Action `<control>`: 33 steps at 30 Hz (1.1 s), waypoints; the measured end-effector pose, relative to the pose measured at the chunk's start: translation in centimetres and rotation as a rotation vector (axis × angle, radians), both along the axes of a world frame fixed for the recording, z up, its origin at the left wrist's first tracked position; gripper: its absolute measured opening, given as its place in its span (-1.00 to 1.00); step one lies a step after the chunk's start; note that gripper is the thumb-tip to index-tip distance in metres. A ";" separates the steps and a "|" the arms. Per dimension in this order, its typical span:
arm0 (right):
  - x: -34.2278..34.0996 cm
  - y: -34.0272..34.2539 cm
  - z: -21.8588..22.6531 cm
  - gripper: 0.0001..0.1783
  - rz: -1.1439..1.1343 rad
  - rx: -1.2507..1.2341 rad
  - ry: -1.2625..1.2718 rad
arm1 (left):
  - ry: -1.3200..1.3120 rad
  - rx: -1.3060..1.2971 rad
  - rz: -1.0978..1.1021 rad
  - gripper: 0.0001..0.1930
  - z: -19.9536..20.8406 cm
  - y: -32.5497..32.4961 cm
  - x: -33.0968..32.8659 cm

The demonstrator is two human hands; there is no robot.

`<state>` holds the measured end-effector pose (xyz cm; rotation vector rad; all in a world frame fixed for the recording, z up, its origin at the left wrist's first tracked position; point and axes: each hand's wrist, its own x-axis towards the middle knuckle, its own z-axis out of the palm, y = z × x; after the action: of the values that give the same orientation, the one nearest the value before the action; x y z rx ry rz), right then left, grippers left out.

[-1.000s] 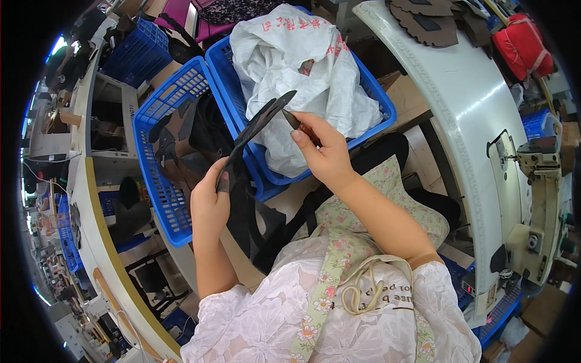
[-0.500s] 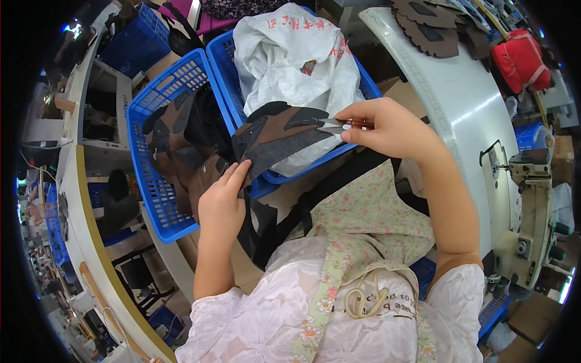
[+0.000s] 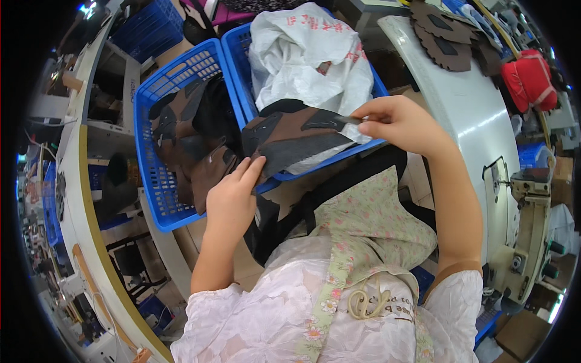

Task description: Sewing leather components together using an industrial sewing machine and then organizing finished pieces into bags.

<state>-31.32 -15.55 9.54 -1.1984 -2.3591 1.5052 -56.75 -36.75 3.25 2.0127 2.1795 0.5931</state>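
Observation:
A brown and black shoe upper (image 3: pixel 284 136) is stretched out in front of me, over the front of a blue basket. My left hand (image 3: pixel 232 196) grips its near left end, the thumb hidden beneath. Thread snips (image 3: pixel 351 120) sit in my right hand (image 3: pixel 408 127); their metal blades lie at the upper's right tip, and the handles are mostly covered by my fingers. Whether the blades touch the material I cannot tell. Left of my left hand, more brown and black uppers (image 3: pixel 175 130) are heaped in another blue basket (image 3: pixel 145 175).
A white woven sack (image 3: pixel 308 48) fills the blue basket (image 3: pixel 236 45) behind the upper. To the right stands a pale worktable (image 3: pixel 460 115) with brown cut pieces (image 3: pixel 445 39), a red bag (image 3: pixel 528 81) and a sewing machine (image 3: pixel 526 230). Another bench edge (image 3: pixel 91 199) runs along the left.
The snips' blades look closer together, and the orange handles are now hidden by my right hand. The upper stays in my left hand. The whole scene has shifted slightly right in view.

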 end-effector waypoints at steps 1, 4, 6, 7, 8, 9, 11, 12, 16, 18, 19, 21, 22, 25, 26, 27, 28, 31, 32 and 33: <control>0.2 -0.1 -0.1 -0.61 -0.047 0.001 0.084 | 0.003 -0.011 0.004 -0.51 0.1 0.0 0.1; 0.8 -1.1 -0.7 -0.55 -0.232 -0.066 0.305 | -0.036 0.012 0.011 -0.52 0.7 0.2 0.2; 0.9 -2.0 -1.1 -0.55 -0.365 -0.073 0.543 | -0.139 0.044 0.029 -0.52 1.6 0.4 -0.4; 0.9 -2.4 -1.2 -0.55 -0.474 -0.081 0.626 | -0.204 0.028 0.095 -0.57 2.3 0.7 -0.8; 1.0 -2.8 -1.1 -0.55 -0.430 -0.070 0.772 | -0.244 0.096 0.087 -0.61 3.1 0.7 -1.3; 1.0 -3.4 -0.9 -0.55 -0.416 -0.080 0.860 | -0.285 0.118 0.100 -0.65 4.1 0.8 -1.8; 1.1 -4.4 -0.2 -0.54 -0.393 -0.098 1.031 | -0.241 0.163 0.062 -0.71 6.1 1.6 -2.9; 1.0 -4.9 0.1 -0.53 -0.323 -0.087 1.034 | -0.215 0.143 0.043 -0.73 7.2 2.7 -3.7; -0.2 -8.5 0.7 -0.51 -0.173 -0.015 0.891 | -0.317 0.050 -0.081 -0.69 10.5 9.7 -7.2; -1.2 -10.3 0.5 -0.52 -0.103 0.086 0.716 | -0.349 -0.082 -0.035 -0.66 11.2 12.6 -8.3; -1.8 -11.1 0.4 -0.53 -0.051 0.147 0.618 | -0.299 -0.108 -0.012 -0.64 11.3 13.7 -8.7; -2.6 -12.6 0.4 -0.56 0.025 0.217 0.494 | -0.124 -0.094 -0.017 -0.64 11.1 15.8 -9.0; -3.2 -13.1 0.3 -0.56 0.064 0.277 0.505 | -0.038 -0.088 -0.021 -0.63 10.8 16.6 -9.2; -4.5 -14.1 0.0 -0.57 0.123 0.395 0.511 | 0.055 -0.112 0.089 -0.64 9.4 18.8 -9.5; -4.9 -14.3 -0.1 -0.55 0.133 0.425 0.502 | 0.079 -0.106 0.072 -0.65 8.9 19.4 -9.6; -5.2 -14.4 -0.3 -0.54 0.149 0.452 0.494 | 0.104 -0.097 0.057 -0.65 8.4 19.9 -9.7; -5.3 -14.4 -0.3 -0.55 0.146 0.459 0.489 | 0.130 -0.087 0.047 -0.66 8.1 20.1 -9.9; -5.7 -14.3 -0.4 -0.55 0.124 0.493 0.497 | 0.143 -0.058 0.055 -0.67 7.3 20.6 -9.9; -5.7 -14.2 -0.4 -0.56 0.115 0.509 0.469 | 0.129 -0.070 0.054 -0.67 7.2 20.7 -9.9; -5.6 -14.1 -0.3 -0.56 0.108 0.526 0.444 | 0.114 -0.082 0.055 -0.68 7.1 20.8 -9.8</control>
<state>-36.94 -29.68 9.24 -0.5570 -2.3087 0.9422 -66.51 -15.98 10.37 1.9968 2.2895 0.3974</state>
